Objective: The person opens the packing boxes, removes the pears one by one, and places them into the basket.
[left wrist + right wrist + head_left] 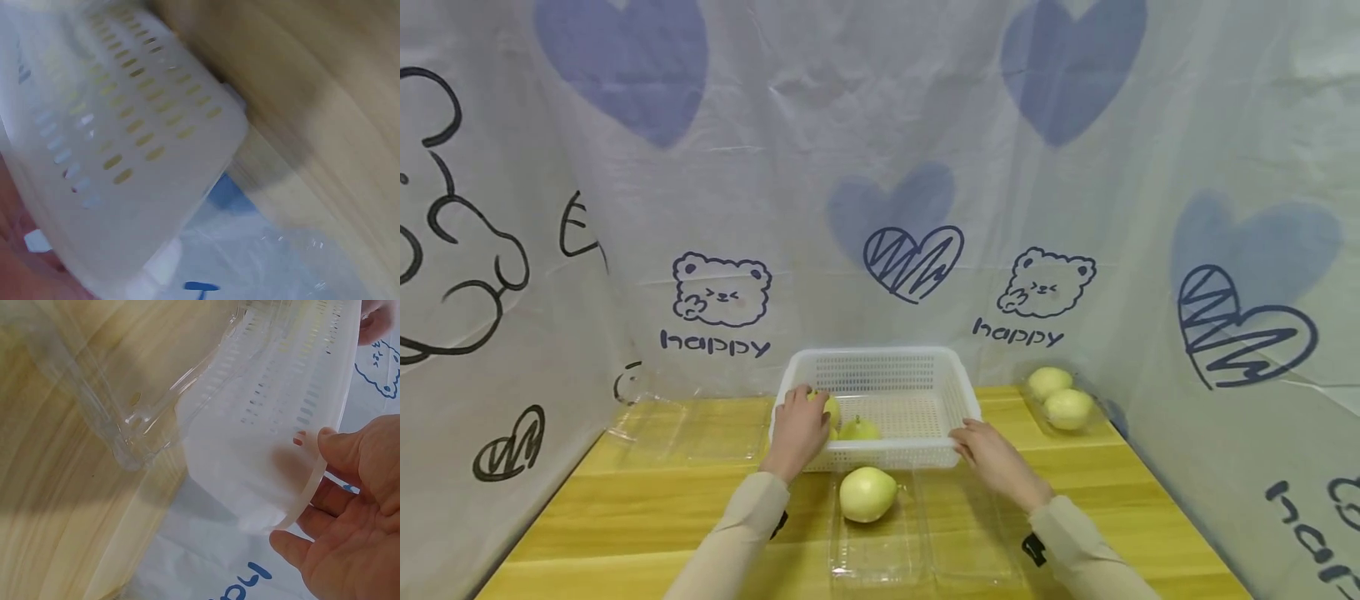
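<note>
A white perforated plastic basket (891,454) stands at the back middle of the table with a pear (859,429) and other yellow fruit in it. Reaching over its left front corner, my left hand (799,429) has curled fingers on a pear (832,407); the basket wall hides most of that hand in the left wrist view. With thumb and fingers, my right hand (359,500) grips the basket's rim at the right front corner. In front of the basket, a pear (868,494) lies in the left half of an opened clear plastic box (880,560).
On the right, two pears (1060,398) sit in a clear box (1097,417). Another opened clear box (722,433) lies at the back left. A printed cloth curtain (880,167) borders the wooden table (1112,483) at the back and sides.
</note>
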The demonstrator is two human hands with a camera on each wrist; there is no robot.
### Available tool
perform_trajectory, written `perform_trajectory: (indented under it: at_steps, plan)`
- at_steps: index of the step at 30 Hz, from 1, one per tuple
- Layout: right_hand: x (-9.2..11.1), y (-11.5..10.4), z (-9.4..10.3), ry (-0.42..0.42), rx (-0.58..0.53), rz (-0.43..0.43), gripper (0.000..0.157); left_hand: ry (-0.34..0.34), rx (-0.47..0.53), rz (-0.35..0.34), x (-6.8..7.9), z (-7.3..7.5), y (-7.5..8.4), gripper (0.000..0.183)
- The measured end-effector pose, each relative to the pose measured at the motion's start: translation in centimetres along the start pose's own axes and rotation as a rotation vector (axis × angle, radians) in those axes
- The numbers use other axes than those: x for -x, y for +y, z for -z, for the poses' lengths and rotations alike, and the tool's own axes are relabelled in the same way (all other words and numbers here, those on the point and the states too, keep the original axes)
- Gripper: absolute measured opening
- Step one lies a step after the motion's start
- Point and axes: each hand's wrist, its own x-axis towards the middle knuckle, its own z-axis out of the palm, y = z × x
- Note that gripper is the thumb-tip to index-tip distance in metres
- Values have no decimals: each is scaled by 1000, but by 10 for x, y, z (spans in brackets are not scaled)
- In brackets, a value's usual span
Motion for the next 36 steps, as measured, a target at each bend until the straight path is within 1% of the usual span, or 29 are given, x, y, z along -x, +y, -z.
perform_trajectory:
  at_steps: [3,6,8,11,14,16,18,21,24,28,30,32,36]
  plan:
    - [0,0,0,0,0,-3,18,115,-29,-58,12,0,1,21]
    - [0,1,-1,4,-8,-1,18,198,-35,-90,20,0,1,15]
    - [0,1,-2,8,-14,7,19,233,-23,-86,25,1,-1,14]
    - [1,2,-2,11,-16,11,21,259,24,-64,30,4,-3,14]
    - [3,0,-2,14,-8,-12,27,245,80,-12,36,7,-7,10]
    - [5,-2,-3,29,-5,-30,29,218,115,43,39,10,-9,7]
    - [5,-5,-5,64,-2,-32,29,189,140,99,41,12,-11,6]
    - [5,-10,-7,142,6,-7,25,157,160,161,43,15,-14,8]
    - [2,-16,-10,211,26,28,20,147,153,178,43,17,-18,9]
    - [1,-26,-13,254,39,53,14,141,131,155,41,17,-24,9]
    - [0,-31,-14,248,30,49,12,134,126,155,39,17,-27,9]
    - [-1,-36,-15,218,-4,40,11,128,124,173,38,17,-30,11]
    - [-2,-46,-17,104,-77,33,9,128,110,209,36,16,-36,23]
